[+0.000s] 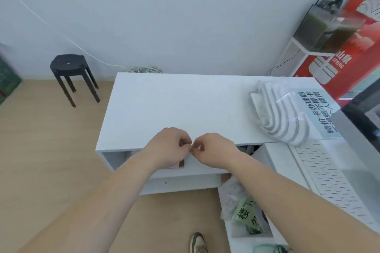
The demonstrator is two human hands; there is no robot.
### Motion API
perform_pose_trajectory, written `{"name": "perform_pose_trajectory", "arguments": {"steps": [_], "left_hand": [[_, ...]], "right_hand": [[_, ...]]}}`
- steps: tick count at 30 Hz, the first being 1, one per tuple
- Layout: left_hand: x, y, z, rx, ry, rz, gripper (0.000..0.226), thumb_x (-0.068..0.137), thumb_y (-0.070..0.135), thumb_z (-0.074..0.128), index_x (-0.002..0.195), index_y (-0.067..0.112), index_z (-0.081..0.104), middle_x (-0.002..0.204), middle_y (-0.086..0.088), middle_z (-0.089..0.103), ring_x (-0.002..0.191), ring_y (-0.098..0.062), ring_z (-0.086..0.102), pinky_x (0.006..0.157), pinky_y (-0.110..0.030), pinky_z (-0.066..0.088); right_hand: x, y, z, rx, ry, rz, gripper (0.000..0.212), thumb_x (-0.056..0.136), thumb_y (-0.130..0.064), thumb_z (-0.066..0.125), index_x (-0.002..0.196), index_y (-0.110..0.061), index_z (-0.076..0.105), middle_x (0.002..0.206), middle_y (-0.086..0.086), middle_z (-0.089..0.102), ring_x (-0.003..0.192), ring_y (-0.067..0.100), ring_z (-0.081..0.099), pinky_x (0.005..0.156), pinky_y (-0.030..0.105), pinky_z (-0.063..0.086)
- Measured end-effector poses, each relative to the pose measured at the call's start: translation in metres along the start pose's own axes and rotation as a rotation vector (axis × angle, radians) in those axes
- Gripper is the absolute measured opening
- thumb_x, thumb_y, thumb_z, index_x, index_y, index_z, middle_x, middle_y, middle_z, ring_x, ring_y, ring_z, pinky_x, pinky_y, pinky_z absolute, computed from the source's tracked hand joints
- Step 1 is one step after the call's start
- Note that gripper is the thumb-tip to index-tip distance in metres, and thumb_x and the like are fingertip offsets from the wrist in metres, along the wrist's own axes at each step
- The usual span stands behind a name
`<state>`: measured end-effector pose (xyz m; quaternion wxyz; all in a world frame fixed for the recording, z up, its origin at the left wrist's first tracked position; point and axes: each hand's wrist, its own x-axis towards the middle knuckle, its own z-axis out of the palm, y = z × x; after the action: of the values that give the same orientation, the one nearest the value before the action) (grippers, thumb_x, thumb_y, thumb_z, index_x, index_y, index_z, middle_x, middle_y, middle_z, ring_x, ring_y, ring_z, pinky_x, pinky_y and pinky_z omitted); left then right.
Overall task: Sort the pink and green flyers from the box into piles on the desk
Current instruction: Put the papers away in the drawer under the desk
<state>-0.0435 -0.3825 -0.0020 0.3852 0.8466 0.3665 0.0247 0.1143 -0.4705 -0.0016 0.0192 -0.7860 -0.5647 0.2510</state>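
Curling fingers, left hand (167, 147) nearly meets right hand (214, 150)

**Plain office corner, seen from above a white desk**

A pale, bare wall (185, 16) filled the view toward 12 o'clock, with a thin white cable (82, 47) slanting down it to a loose coil (145, 70) at its foot. Light wood-look flooring (51, 150) spread from 7 to 9 o'clock, where a black round stool (68, 65) stood near the wall at 10 o'clock. The white desk (174, 104) sat at the centre. At 2 o'clock, a murky green tank (327, 28) rested on a white stand (298, 51) before a red banner (362, 2). The light was soft and even.
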Motion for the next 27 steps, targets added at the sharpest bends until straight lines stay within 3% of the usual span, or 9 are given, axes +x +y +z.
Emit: {"name": "perform_pose_trajectory", "arguments": {"steps": [5,9,13,15,18,19,21,24,27], "left_hand": [[0.061,0.097,-0.003,-0.417,0.148,-0.052,0.013,0.093,0.02,0.061,0.09,0.016,0.073,0.086,0.0,0.074,0.073,-0.015,0.074,0.068,-0.033,0.059],[0.127,0.146,0.046,-0.555,0.078,-0.191,0.017,0.095,0.027,0.064,0.102,0.012,0.071,0.103,-0.009,0.072,0.079,-0.018,0.07,0.08,-0.039,0.062],[0.185,0.179,0.102,-0.568,-0.124,-0.324,0.073,0.089,0.054,0.071,0.151,0.027,0.045,0.14,-0.006,0.055,0.103,-0.019,0.065,0.096,-0.036,0.056],[0.208,0.192,0.123,-0.595,-0.197,-0.32,0.093,0.084,0.056,0.077,0.16,0.035,0.028,0.157,-0.007,0.039,0.127,-0.019,0.054,0.097,-0.033,0.053],[0.233,0.197,0.151,-0.639,-0.254,-0.325,0.105,0.075,0.054,0.086,0.159,0.041,0.024,0.145,0.006,0.045,0.123,-0.013,0.055,0.083,-0.028,0.056],[0.239,0.196,0.158,-0.636,-0.243,-0.308,0.106,0.07,0.057,0.088,0.156,0.042,0.028,0.144,0.011,0.048,0.12,-0.011,0.059,0.086,-0.029,0.058],[0.249,0.189,0.165,-0.59,-0.178,-0.312,0.108,0.06,0.06,0.092,0.15,0.035,0.038,0.143,0.011,0.056,0.121,-0.009,0.061,0.098,-0.033,0.055],[0.25,0.176,0.151,-0.585,-0.098,-0.31,0.071,0.07,0.029,0.093,0.126,0.025,0.051,0.12,0.008,0.065,0.104,-0.005,0.064,0.088,-0.028,0.056],[0.239,0.156,0.122,-0.583,-0.076,-0.287,0.076,0.063,0.027,0.097,0.125,0.028,0.052,0.122,0.003,0.066,0.107,-0.013,0.068,0.094,-0.04,0.058]], "right_hand": [[-0.001,0.086,-0.086,0.3,0.304,0.135,0.02,0.094,-0.044,0.054,0.098,-0.035,0.072,0.084,-0.017,0.069,0.078,0.006,0.065,0.077,0.032,0.057],[0.016,0.193,-0.117,0.388,0.462,0.259,0.033,0.096,-0.044,0.057,0.126,-0.032,0.067,0.128,-0.012,0.061,0.11,0.012,0.062,0.09,0.033,0.05],[0.027,0.289,-0.132,0.248,0.308,0.513,0.067,0.092,-0.065,0.055,0.152,-0.039,0.043,0.159,0.008,0.031,0.14,0.032,0.042,0.109,0.045,0.043],[0.032,0.321,-0.136,0.332,0.187,0.617,0.085,0.081,-0.079,0.056,0.156,-0.048,0.03,0.163,0.01,0.023,0.144,0.036,0.036,0.11,0.047,0.041],[0.039,0.34,-0.132,0.743,0.116,0.564,0.095,0.078,-0.073,0.071,0.158,-0.046,0.028,0.161,-0.001,0.036,0.143,0.025,0.042,0.106,0.036,0.04],[0.041,0.339,-0.129,0.844,0.11,0.522,0.094,0.079,-0.066,0.076,0.158,-0.045,0.03,0.157,-0.005,0.041,0.138,0.021,0.046,0.102,0.033,0.042],[0.048,0.334,-0.12,0.916,0.113,0.434,0.089,0.082,-0.054,0.08,0.156,-0.046,0.033,0.146,-0.01,0.048,0.125,0.014,0.052,0.097,0.029,0.045],[0.056,0.32,-0.112,0.966,0.132,0.36,0.073,0.09,-0.034,0.076,0.152,-0.047,0.04,0.138,-0.013,0.053,0.109,0.004,0.058,0.083,0.022,0.048],[0.056,0.304,-0.112,0.983,0.131,0.276,0.064,0.092,-0.025,0.073,0.146,-0.046,0.047,0.133,-0.014,0.056,0.104,-0.01,0.054,0.075,0.016,0.048]]}}
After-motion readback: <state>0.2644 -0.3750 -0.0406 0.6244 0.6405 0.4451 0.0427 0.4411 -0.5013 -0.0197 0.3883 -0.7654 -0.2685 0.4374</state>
